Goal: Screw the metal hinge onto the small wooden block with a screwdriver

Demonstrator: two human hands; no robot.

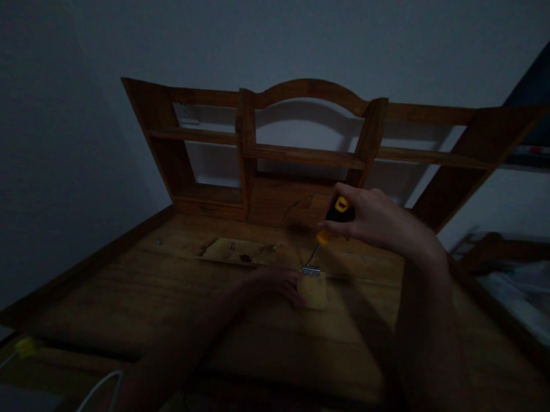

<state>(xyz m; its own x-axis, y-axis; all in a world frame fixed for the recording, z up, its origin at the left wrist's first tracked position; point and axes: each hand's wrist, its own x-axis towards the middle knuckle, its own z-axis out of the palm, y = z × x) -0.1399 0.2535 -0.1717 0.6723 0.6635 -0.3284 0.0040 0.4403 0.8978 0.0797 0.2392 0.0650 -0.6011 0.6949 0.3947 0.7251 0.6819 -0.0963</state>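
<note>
My right hand is wrapped round the black and yellow handle of a screwdriver, which slants down to the left. Its tip meets a small metal hinge at the far edge of a small pale wooden block. Low on the desktop, my left hand grips the block from its left side, fingers bent against it. Behind the left hand lies a longer pale wooden board with dark stains. In the dim light I cannot make out a screw at the tip.
The wooden desktop carries a shelf unit along its back, against the wall. A small object lies at the far left of the desktop. A white cable and a yellow piece are at the front left.
</note>
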